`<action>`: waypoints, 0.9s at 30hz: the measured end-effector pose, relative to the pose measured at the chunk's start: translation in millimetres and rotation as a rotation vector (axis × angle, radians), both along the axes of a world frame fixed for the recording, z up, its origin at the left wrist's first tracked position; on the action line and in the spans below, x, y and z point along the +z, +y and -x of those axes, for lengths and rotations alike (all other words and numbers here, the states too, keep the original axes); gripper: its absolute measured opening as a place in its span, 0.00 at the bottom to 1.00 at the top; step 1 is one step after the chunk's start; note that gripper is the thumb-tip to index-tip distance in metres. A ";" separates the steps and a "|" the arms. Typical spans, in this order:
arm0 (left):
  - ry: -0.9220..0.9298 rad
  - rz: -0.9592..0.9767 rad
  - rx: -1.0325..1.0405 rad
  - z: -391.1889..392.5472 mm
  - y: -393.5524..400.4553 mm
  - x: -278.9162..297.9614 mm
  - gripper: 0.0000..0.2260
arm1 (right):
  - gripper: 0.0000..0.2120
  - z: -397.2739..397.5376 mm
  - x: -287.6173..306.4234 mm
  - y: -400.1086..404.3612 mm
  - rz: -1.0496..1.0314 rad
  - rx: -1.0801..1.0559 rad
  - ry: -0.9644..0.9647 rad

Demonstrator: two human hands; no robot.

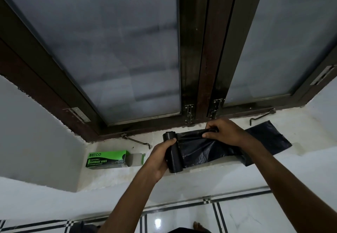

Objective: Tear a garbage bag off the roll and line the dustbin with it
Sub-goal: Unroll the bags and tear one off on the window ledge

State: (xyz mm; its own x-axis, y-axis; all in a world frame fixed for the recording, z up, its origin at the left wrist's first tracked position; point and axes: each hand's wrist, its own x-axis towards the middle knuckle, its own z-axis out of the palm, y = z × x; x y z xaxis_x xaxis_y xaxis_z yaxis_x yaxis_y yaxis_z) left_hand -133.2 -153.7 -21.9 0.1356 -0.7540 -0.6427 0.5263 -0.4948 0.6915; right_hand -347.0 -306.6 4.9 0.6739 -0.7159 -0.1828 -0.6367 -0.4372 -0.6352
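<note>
Left hand (160, 157) gripping roll (173, 152), right hand (225, 132) pinching unrolled bag (200, 150)

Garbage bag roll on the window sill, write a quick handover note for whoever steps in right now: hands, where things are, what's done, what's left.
Left hand: closed around the black roll, holding it just above the window sill.
Right hand: pinching the top edge of the unrolled bag close to the roll.
The bag's free end lies spread on the sill to the right. The green garbage bag box lies open on the sill to the left.
Done: roll out of its box, one bag length unrolled.
Left: tear the bag off; it still looks attached. Then line the dustbin, which is not in view.
</note>
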 end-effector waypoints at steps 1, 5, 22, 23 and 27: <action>0.000 0.000 0.001 0.9 -0.5 1.3 0.18 | 0.06 -3.0 4.0 1.0 -0.005 0.027 0.073; 0.078 0.012 -0.016 5.2 -0.9 10.0 0.15 | 0.20 -29.3 19.4 20.5 0.025 0.099 0.170; -0.187 0.137 -0.081 3.5 6.2 17.3 0.10 | 0.09 -55.0 -8.1 41.5 -0.296 -0.149 -0.113; -0.211 0.143 -0.097 4.6 6.0 17.7 0.09 | 0.08 -55.5 -10.1 42.5 -0.286 -0.189 -0.096; -0.260 0.146 -0.117 11.0 4.3 16.0 0.10 | 0.08 -59.0 -10.2 45.8 -0.234 -0.273 -0.044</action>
State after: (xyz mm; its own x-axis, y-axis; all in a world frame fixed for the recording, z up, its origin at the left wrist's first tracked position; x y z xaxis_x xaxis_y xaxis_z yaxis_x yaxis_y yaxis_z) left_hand -144.1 -149.4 -5.8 0.1881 -0.8560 -0.4815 0.2683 -0.4268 0.8636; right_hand -288.0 -260.8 -5.4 0.4740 -0.8129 -0.3384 -0.6800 -0.0938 -0.7271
